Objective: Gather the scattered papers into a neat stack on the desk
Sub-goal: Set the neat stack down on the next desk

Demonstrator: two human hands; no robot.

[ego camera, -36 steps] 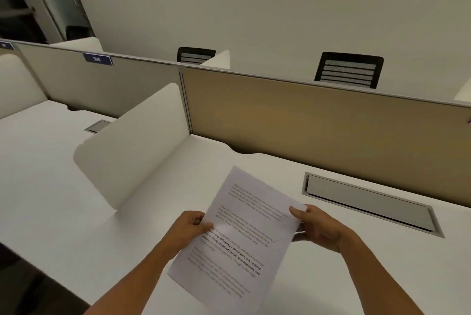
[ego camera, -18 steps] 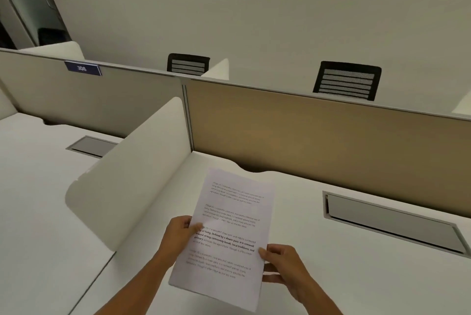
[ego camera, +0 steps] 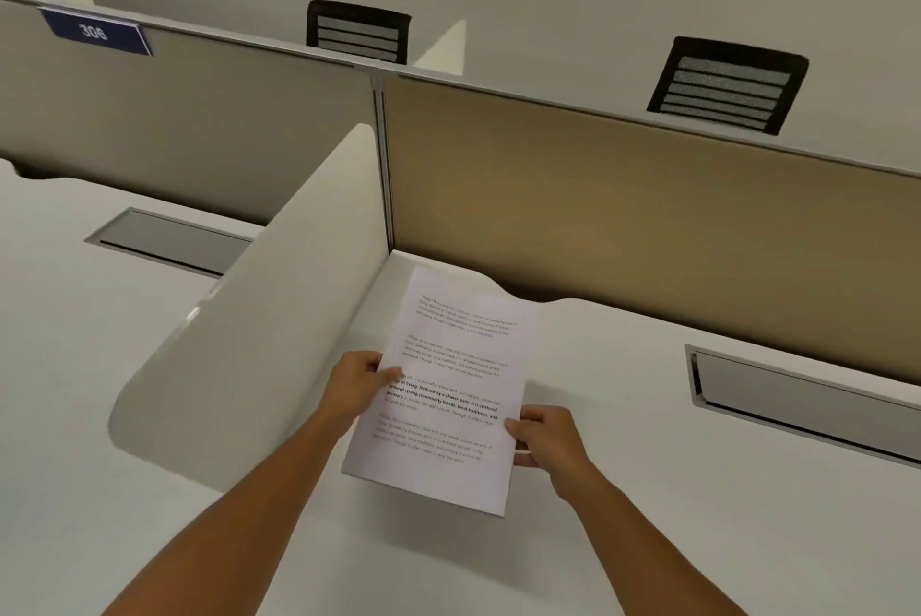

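- At lower centre of the frame: left hand (ego camera: 356, 378) pinches the papers' (ego camera: 448, 391) left edge, thumb on top.
- Right hand (ego camera: 545, 436) grips the right edge likewise, fingers curled beneath.
- Papers: printed sheets, held just above the desk (ego camera: 623, 491), near the side divider (ego camera: 259, 316).
- Handling advice: square the edges, lower flat, release both sides together.

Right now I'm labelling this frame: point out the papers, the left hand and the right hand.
papers (ego camera: 448, 396), head view, middle of the printed top sheet.
left hand (ego camera: 356, 383), head view, back of the hand.
right hand (ego camera: 545, 433), head view, back of the hand.
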